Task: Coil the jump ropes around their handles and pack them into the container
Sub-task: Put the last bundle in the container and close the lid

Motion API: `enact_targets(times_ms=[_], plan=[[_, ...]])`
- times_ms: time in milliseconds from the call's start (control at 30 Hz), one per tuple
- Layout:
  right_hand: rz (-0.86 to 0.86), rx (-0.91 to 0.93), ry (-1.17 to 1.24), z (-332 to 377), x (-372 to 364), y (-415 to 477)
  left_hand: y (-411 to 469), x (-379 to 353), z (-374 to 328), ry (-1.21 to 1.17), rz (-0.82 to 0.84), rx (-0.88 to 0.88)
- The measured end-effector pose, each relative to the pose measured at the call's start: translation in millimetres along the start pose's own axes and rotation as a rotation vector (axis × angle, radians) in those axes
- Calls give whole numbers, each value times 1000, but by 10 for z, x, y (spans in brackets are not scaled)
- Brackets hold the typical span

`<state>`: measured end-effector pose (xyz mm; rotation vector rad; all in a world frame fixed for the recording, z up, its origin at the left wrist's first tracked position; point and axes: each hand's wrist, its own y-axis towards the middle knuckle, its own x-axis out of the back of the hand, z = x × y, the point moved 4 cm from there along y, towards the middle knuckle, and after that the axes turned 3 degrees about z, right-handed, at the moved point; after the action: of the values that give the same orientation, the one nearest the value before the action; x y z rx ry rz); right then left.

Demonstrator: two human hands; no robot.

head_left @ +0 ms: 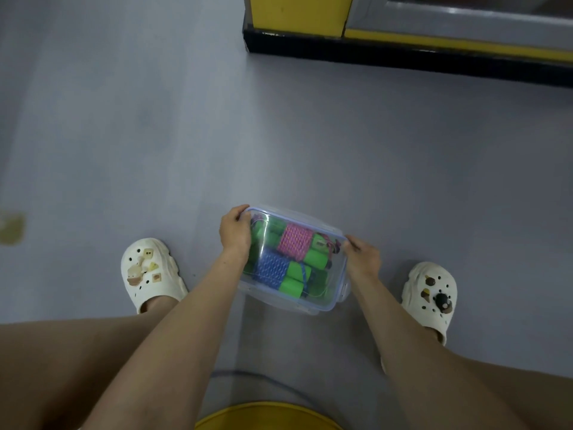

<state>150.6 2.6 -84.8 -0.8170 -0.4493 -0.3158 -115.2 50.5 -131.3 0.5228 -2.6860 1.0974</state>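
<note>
Clear container (339,274) of coiled jump ropes (294,243) lies lengthwise between left hand (235,234) and right hand (362,256); each curls its fingers over one short end.

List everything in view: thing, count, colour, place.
container: one, clear, blue-rimmed, on the grey floor between the clogs
pink jump rope: one, coiled on green handles, inside the container
blue jump rope: one, coiled on green handles, beside the pink one
fixture base: one, yellow and black, top right
round object: one, yellow, bottom edge
stain: one, yellowish, floor, far left
clogs: two, cream with charms, worn
left hand: one, grips the container's left end
right hand: one, grips its right end
</note>
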Motion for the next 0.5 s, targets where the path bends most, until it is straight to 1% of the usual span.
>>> enact_targets(times_ms=[67,100,233,300,333,367,433,467,500], plan=[[-49,-42,54,-21,8,21,-30,8,-36,-147,-41,41],[-76,-74,84,-30,14,29,-28,1,-29,-151,-50,57],[-115,-151,169,-50,11,56,9,6,-13,-79,-75,71],[-115,-176,187,-59,10,78,-78,-22,-101,62,-102,7],[-112,-189,194,-58,6,87,-144,-50,-151,158,-116,-77],[-108,-197,193,-60,7,95,-200,-85,-207,268,-114,-209],[-111,-201,186,-39,6,99,-297,-165,-300,522,-59,-552],[-116,-201,189,-28,7,88,-309,-203,-303,636,-31,-694],[-119,-204,198,-25,4,80,-292,-232,-286,712,-8,-785]])
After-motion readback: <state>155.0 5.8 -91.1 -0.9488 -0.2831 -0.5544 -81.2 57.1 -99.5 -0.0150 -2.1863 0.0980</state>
